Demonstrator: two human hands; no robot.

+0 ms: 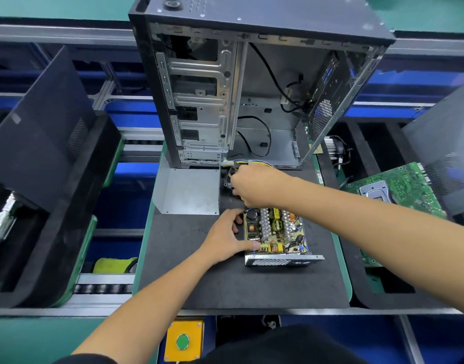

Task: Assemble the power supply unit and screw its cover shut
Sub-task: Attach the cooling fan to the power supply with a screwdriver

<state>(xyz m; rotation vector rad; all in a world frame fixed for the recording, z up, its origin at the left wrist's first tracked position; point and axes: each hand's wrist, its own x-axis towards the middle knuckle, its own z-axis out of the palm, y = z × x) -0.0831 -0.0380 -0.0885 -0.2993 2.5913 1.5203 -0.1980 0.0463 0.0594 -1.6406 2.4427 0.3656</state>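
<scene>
We see the open power supply unit (pixel 275 233) lying on the black bench (pixel 189 285) just right of centre, its circuit board exposed and its long axis running from 12 to 6 o'clock, with the perforated end wall nearest us. The left hand (pixel 227 233) rests at the unit's 9 o'clock edge, fingers (pixel 253 245) curled loosely against the side and near corner, steadying it. The right hand (pixel 254 185) sits at the unit's 12 o'clock end, fingers closed round something at the fan and cable bundle (pixel 252 162); exactly what they clamp we cannot tell. The loose grey cover (pixel 190 191) lies flat at 10 o'clock from the unit, nearer the left hand. Beyond, at 12 o'clock, stands an open computer case (pixel 252 88).
</scene>
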